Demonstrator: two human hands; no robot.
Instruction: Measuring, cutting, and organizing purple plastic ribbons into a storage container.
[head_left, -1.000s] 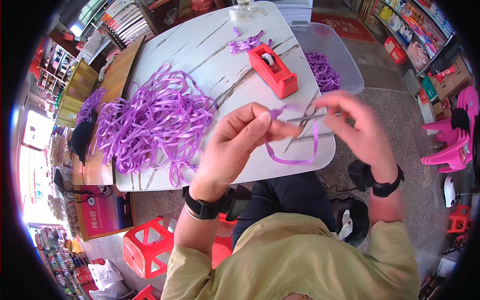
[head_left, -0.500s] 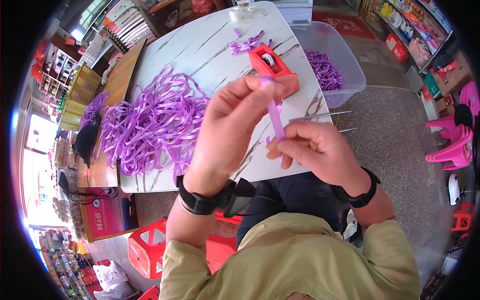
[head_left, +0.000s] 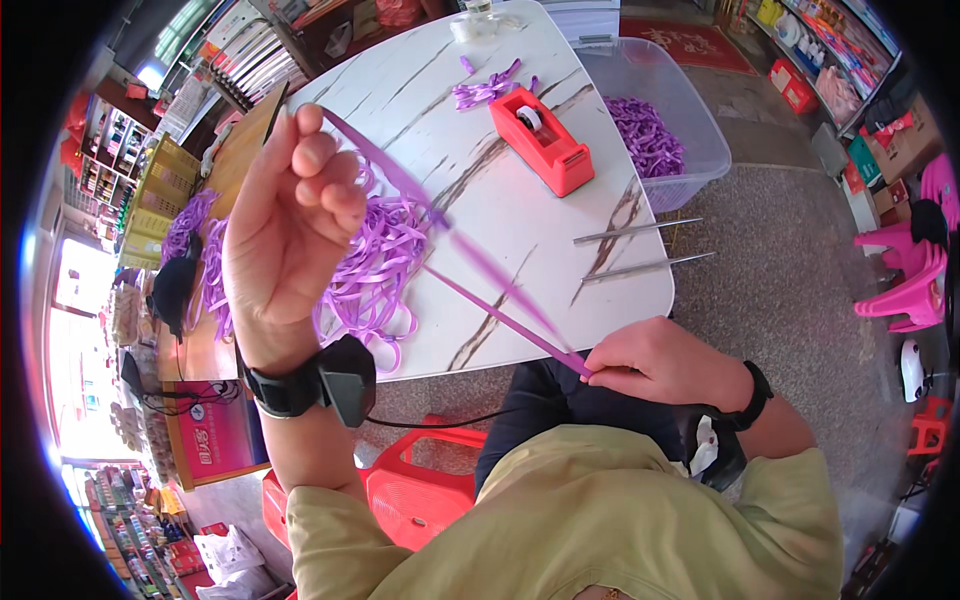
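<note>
A purple ribbon (head_left: 500,318) is stretched across the table's front part, between my two hands. My left hand (head_left: 290,215), raised at the left with its palm showing, has the ribbon's upper end pinched at the fingertips. At the table's front edge my right hand (head_left: 665,372) pinches the lower end between thumb and fingers. Midway a darker bunched spot, perhaps a knot, shows on the ribbon, and two strands run from there to my right hand, one blurred by motion. Behind my left hand lies a large loose heap of purple ribbon (head_left: 385,250), partly hidden by it.
On the white marbled table (head_left: 540,250) stand a red tape dispenser (head_left: 543,140), a small bundle of ribbon pieces (head_left: 487,90) and two metal rods (head_left: 640,268) jutting over the right edge. Beyond that edge, a clear plastic bin (head_left: 700,150) holds purple ribbon. A red stool (head_left: 420,495) is below.
My hands have drawn apart from close together over the table. The left went up and left, the right down toward the edge, and the ribbon now spans between them. The tape dispenser is uncovered.
</note>
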